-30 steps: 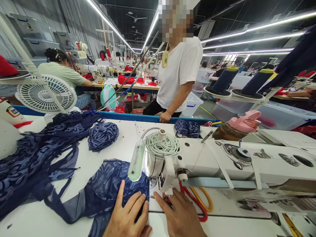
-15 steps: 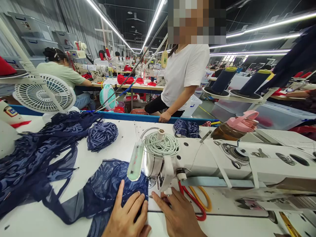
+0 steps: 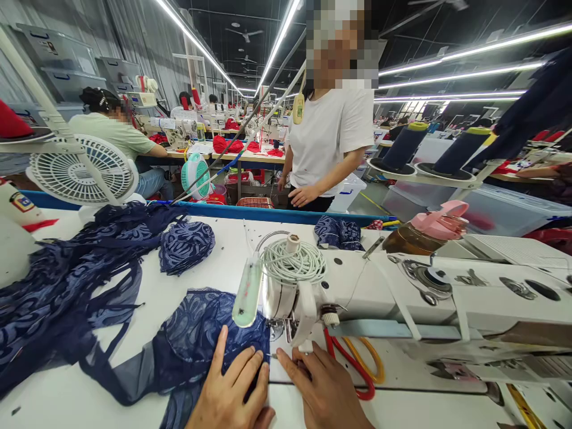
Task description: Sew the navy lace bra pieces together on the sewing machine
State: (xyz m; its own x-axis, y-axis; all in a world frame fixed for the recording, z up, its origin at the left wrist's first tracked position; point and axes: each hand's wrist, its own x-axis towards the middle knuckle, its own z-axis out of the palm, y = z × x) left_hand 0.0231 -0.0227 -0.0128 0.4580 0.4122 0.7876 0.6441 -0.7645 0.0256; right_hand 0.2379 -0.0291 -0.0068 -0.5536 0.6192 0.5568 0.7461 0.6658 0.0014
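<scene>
Navy lace fabric (image 3: 192, 333) lies on the white sewing table, with one edge beside the presser foot of the sewing machine (image 3: 286, 298). My left hand (image 3: 235, 381) rests flat on this fabric, fingers spread. Just right of the fabric edge is my right hand (image 3: 324, 381), below the machine head, with its index finger stretched towards the fabric. A thin pointed metal tip (image 3: 272, 356) shows at that fingertip; the rest of it is hidden. Scissors with red and orange handles (image 3: 369, 372) lie right of my right hand.
A heap of navy lace pieces (image 3: 58, 280) covers the left side, near a stacked bundle (image 3: 186, 245). Behind stand a white fan (image 3: 84, 170) and a person in a white shirt (image 3: 333, 134). A pink-lidded bottle (image 3: 426, 229) and navy thread cones (image 3: 404, 149) are at right.
The person across the table has lifted a hand off the blue table edge and turned more towards me. My hands and the fabric hold nearly the same place.
</scene>
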